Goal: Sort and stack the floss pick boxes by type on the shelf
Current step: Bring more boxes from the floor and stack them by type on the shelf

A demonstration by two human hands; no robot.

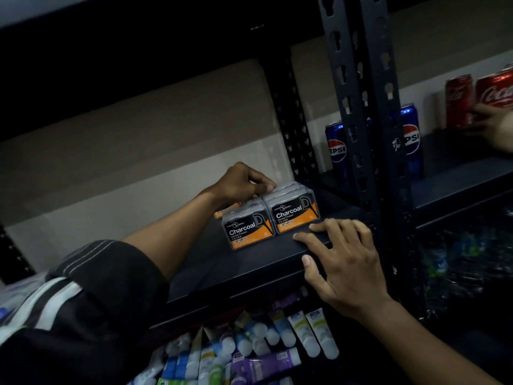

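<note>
Two black-and-orange Charcoal floss pick boxes stand side by side on the dark shelf (249, 262): the left box (245, 230) a little nearer, the right box (295, 215) beside it. More boxes sit behind them, one orange edge (219, 213) showing under my wrist. My left hand (244, 182) reaches over the rows, fingers curled, fingertips on the top of the rear right boxes. My right hand (338, 254) lies flat on the shelf's front edge, just right of the boxes, fingers spread.
A black slotted upright (361, 112) bounds the bay on the right. Beyond it stand Pepsi cans (337, 151) and Coca-Cola cans (459, 100), with another person's hand (497, 126) there. Toothpaste tubes (277, 343) fill the shelf below.
</note>
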